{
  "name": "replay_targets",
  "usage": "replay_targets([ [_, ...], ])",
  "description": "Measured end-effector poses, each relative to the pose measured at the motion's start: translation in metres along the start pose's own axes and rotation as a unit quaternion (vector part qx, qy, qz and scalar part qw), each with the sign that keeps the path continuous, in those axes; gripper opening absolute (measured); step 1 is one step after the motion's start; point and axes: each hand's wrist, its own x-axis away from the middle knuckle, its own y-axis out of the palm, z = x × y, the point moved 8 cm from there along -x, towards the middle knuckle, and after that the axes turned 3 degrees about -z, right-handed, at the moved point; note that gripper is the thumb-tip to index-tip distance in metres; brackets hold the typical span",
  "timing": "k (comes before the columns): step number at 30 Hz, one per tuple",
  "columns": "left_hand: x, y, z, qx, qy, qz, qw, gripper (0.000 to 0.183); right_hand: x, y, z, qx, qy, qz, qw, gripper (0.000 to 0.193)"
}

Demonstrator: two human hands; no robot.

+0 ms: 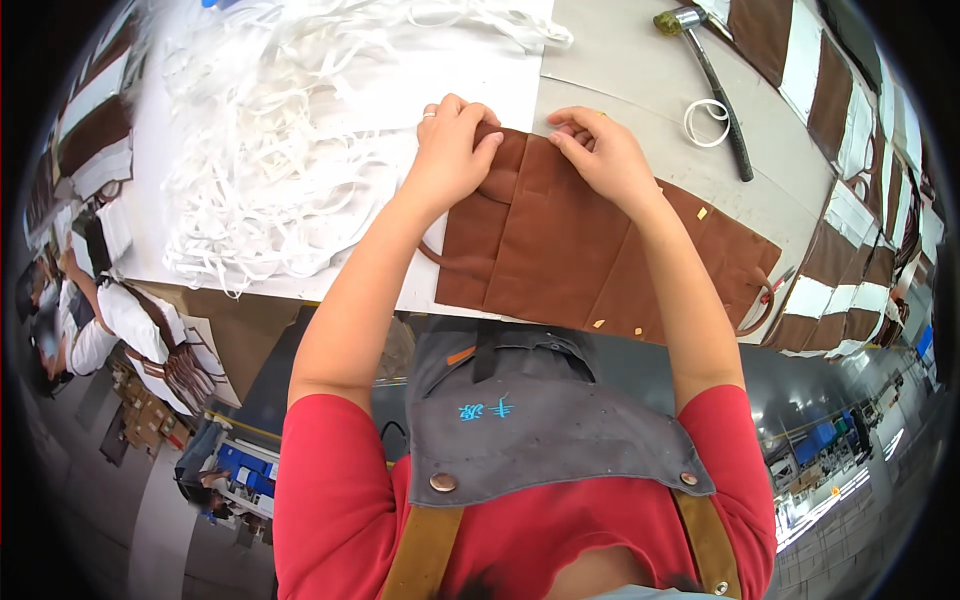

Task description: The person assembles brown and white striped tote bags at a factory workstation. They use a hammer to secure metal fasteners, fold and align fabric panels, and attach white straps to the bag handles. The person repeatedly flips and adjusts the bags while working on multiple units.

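A flat brown leather-like bag (pixel 565 230) lies across the front edge of the table, slanting down to the right. Curved brown handles stick out at both of its ends, and small yellow scraps dot its surface. My left hand (pixel 455 150) is closed over the upper left corner, thumb on top and fingertips partly hidden. At the upper edge, a little to the right, my right hand (pixel 605 160) has its fingers curled and its thumb against the material. My right forearm covers part of the bag.
A big tangle of white strips (pixel 270 160) covers the table's left side. Beyond my right hand lie a black-handled hammer (pixel 715 85) and a white ring of tape (pixel 706 123). Brown and white bag pieces (pixel 840 235) line the right edge. Another person (pixel 90 330) is at far left.
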Motion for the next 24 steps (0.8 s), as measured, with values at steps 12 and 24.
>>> replay_targets([
  [12, 0.003, -0.008, 0.001, 0.126, 0.011, -0.027, 0.992, 0.006, -0.008, 0.027, -0.033, 0.007, -0.179, 0.02, 0.984, 0.006],
  [24, 0.02, -0.001, -0.016, 0.189, -0.07, -0.031, 0.979, 0.007, -0.024, 0.051, -0.034, 0.055, -0.158, -0.231, 0.958, 0.015],
])
